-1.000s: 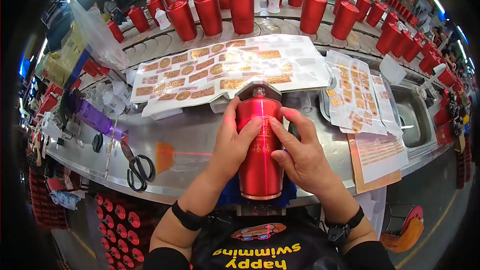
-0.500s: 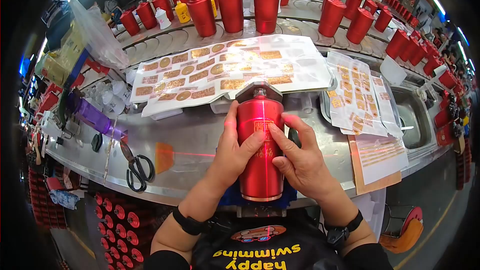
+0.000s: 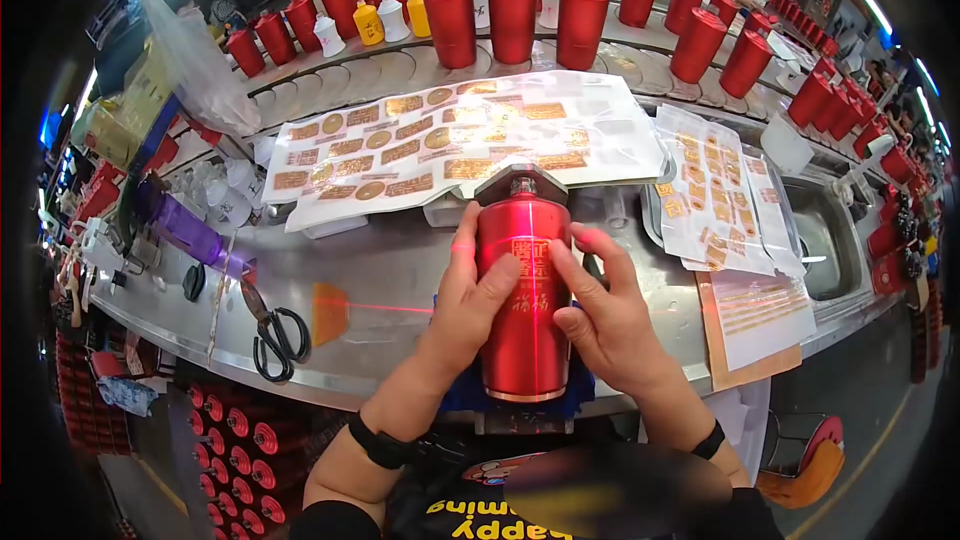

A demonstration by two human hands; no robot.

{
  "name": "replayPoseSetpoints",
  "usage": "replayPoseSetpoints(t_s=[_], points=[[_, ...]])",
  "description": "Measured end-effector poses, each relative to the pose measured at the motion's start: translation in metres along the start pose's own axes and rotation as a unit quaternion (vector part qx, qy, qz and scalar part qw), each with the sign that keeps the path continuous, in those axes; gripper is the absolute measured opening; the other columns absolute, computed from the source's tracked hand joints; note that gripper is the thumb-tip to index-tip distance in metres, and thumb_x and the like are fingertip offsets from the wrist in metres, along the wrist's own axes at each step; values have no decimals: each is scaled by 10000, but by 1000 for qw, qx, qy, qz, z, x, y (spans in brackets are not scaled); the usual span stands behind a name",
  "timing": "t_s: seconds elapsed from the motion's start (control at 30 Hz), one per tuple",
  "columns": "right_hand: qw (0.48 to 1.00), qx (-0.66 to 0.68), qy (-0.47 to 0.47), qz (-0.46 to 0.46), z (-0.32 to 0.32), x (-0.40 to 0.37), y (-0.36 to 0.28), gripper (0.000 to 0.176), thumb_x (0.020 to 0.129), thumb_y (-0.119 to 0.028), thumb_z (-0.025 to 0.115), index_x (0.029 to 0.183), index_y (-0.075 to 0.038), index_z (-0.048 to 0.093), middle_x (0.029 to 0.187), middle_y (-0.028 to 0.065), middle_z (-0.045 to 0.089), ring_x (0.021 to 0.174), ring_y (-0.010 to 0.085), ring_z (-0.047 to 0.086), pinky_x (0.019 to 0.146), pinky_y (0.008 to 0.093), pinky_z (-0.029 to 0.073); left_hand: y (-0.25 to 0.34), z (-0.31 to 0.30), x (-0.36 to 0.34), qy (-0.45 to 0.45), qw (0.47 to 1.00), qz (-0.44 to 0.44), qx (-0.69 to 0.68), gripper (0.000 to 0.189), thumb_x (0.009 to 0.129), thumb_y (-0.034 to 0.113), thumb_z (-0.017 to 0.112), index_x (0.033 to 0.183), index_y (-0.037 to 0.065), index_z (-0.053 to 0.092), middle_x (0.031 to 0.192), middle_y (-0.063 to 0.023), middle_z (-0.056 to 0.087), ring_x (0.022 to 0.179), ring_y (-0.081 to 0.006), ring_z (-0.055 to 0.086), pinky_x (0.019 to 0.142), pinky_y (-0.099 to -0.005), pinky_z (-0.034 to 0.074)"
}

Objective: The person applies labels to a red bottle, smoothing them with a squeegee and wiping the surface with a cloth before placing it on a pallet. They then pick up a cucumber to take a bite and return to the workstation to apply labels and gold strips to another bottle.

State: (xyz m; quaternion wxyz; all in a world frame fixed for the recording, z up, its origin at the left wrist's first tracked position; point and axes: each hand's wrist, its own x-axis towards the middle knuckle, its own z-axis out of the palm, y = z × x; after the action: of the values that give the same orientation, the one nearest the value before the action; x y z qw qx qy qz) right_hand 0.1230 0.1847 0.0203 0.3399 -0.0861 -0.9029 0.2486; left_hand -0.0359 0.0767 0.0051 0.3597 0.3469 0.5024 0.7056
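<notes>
A glossy red bottle [image 3: 525, 355] leans in a holder at the bench's front edge, its neck against a dark metal bracket [image 3: 493, 185]. Gold square characters [image 3: 537, 258] and smaller writing mark its front, and red laser lines cross there. My left hand [image 3: 470, 305] wraps the bottle's left side, thumb lying beside the gold characters. On the right side, my right hand [image 3: 615, 315] has its fingers apart, index fingertip and thumb at the bottle's edge. Blue cloth [image 3: 465, 392] shows under the bottle.
Sheets of gold stickers [image 3: 400, 155] lie behind the bottle, with more sticker sheets [image 3: 705, 180] at right beside a sink [image 3: 840, 240]. Scissors [image 3: 275, 330] and an orange scraper [image 3: 329, 313] lie left. Red bottles [image 3: 512, 20] stand on a curved conveyor [image 3: 390, 70].
My right index finger has come off the gold characters toward the bottle's right edge. My left thumb has shifted slightly left, uncovering more characters. Bottles on the conveyor have moved right.
</notes>
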Motion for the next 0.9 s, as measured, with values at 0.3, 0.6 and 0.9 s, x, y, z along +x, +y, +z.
replayPoseSetpoints(t_s=[0.3,0.6,0.9], points=[[990,125,18,54,7,-1,2,499,978,-286,576,1401,-35,490,1388,214,403,1199,335,487,1019,403,410,9,2,2,-26,997,-20,-72,750,1013,303,520,1516,-54,95,1435,-166,394,1277,-183,445,1072,-310,360],[996,75,-8,43,6,-7,-1,471,954,-278,605,1378,-85,538,1407,243,399,1242,398,450,1055,441,375,6,-2,7,-26,996,-18,-82,855,961,284,620,1508,-74,69,1406,-175,421,1249,-191,466,1049,-299,384],[998,50,-12,43,7,-7,-3,464,946,-280,616,1367,-96,554,1403,251,399,1269,409,430,1069,445,363,-2,-2,7,-8,1000,-10,-16,905,928,323,662,1500,-93,97,1380,-213,447,1235,-219,492,1019,-318,421]])
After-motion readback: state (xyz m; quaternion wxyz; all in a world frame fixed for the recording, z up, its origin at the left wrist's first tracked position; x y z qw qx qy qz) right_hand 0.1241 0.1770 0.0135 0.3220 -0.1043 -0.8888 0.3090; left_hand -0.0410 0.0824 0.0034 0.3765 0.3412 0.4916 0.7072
